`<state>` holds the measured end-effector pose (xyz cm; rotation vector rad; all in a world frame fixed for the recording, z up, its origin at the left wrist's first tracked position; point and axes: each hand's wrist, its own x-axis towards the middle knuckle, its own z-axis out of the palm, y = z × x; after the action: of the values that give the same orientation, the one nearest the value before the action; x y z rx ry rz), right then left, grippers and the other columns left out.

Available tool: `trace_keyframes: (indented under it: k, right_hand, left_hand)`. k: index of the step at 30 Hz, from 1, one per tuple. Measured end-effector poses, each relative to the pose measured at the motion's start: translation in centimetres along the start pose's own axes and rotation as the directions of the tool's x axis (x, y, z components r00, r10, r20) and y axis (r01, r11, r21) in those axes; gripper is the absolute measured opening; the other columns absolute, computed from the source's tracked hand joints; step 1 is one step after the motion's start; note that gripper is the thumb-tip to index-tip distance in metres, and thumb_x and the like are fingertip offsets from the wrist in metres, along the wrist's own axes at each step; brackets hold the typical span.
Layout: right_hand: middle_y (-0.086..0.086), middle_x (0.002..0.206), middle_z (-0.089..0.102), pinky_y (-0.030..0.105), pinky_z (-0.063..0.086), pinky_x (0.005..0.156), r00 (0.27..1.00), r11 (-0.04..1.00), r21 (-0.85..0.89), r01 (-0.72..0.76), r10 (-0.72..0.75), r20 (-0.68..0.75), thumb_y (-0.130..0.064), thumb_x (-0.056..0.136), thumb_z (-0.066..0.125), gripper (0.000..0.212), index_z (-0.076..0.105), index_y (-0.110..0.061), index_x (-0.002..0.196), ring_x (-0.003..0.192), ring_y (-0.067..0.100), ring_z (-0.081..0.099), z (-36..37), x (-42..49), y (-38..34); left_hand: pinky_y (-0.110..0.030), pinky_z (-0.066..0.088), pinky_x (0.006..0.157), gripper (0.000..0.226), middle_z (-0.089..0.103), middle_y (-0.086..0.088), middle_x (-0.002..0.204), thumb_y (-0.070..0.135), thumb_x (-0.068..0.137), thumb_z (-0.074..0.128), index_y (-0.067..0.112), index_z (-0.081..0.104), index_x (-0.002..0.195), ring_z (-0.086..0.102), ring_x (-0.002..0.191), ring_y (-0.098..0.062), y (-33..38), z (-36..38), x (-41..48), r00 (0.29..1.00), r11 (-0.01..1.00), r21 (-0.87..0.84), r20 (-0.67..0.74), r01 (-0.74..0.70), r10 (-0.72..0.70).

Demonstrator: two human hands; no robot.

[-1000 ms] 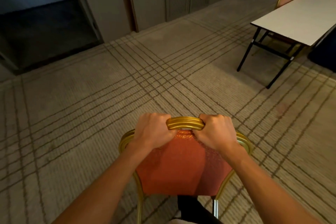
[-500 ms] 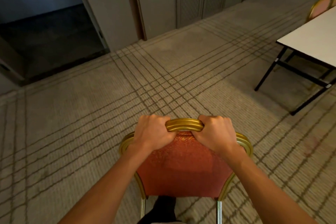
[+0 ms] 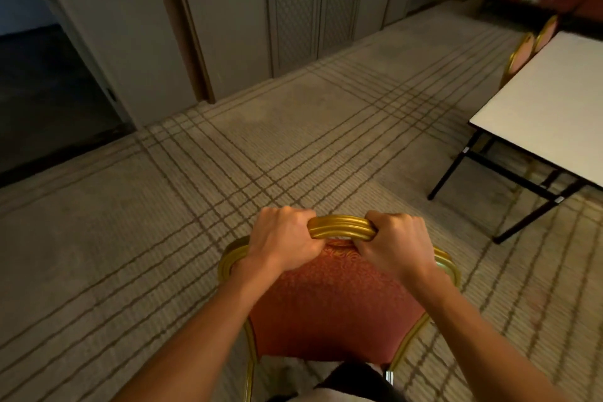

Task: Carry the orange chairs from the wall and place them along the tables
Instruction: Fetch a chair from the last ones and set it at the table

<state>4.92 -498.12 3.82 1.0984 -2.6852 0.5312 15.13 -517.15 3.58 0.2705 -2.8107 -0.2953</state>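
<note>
An orange chair point(image 3: 336, 307) with a gold metal frame is right in front of me, its padded back facing me. My left hand point(image 3: 284, 238) grips the top rail of the frame on the left. My right hand point(image 3: 396, 243) grips the same rail on the right. Between the two hands the gold rail shows. A white folding table point(image 3: 551, 108) with black legs stands at the right. Two more orange chairs point(image 3: 522, 54) stand along its far side, mostly hidden by the tabletop.
Beige carpet with dark crossing stripes covers the floor. Grey wall panels point(image 3: 293, 10) run along the back, and a dark doorway point(image 3: 42, 91) opens at the left. A wide stretch of carpet lies between me and the table.
The view has swung back to the right: more of the table and the two chairs behind it show again. Both hands keep the same grip on the chair's rail.
</note>
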Motion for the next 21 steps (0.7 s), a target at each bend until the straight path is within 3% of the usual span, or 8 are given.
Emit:
trace_keyframes:
  k: [4,9,14,21]
  right_hand:
    - [-0.002,0.054,0.058,0.03,0.039,0.054,0.998,1.0,0.012,-0.028,0.028,-0.05,-0.055,0.075,0.043,0.035,0.05,-0.023,0.061,0.051,0.027,0.058,0.8,7.6,2.4]
    - [-0.003,0.052,0.058,0.032,0.044,0.052,0.995,1.0,-0.008,-0.024,0.024,-0.098,-0.053,0.077,0.046,0.038,0.057,-0.02,0.062,0.048,0.027,0.058,5.2,17.5,8.0]
    - [-0.001,0.056,0.063,0.036,0.046,0.054,0.998,0.998,0.03,-0.053,0.054,-0.043,-0.053,0.076,0.044,0.038,0.057,-0.02,0.064,0.053,0.032,0.062,9.8,28.4,13.8]
    - [0.0,0.055,0.063,0.033,0.044,0.052,0.997,0.999,0.003,-0.046,0.046,-0.057,-0.052,0.078,0.052,0.036,0.057,-0.02,0.063,0.052,0.03,0.062,10.7,43.4,20.4]
  left_hand:
    - [-0.036,0.045,0.067,0.043,0.074,-0.002,0.078,0.06,0.081,0.051,0.021,0.067,0.077,0.07,0.08,-0.029,-2.6,1.0,8.8,0.997,0.997,0.032,-0.031,-0.07,0.071]
    - [-0.031,0.043,0.053,0.039,0.068,0.0,0.062,0.056,0.077,0.05,0.021,0.061,0.064,0.067,0.059,-0.027,-5.8,5.3,19.6,0.989,0.988,0.081,-0.058,-0.134,0.139]
    - [-0.031,0.043,0.053,0.033,0.069,-0.001,0.064,0.052,0.076,0.057,0.021,0.061,0.065,0.067,0.061,-0.028,-8.8,9.7,31.5,0.992,0.988,0.088,0.024,-0.123,0.121]
    - [-0.034,0.046,0.054,0.036,0.069,-0.003,0.064,0.052,0.075,0.053,0.019,0.061,0.064,0.067,0.063,-0.031,-11.4,11.8,47.7,0.992,0.99,0.067,-0.019,-0.126,0.127]
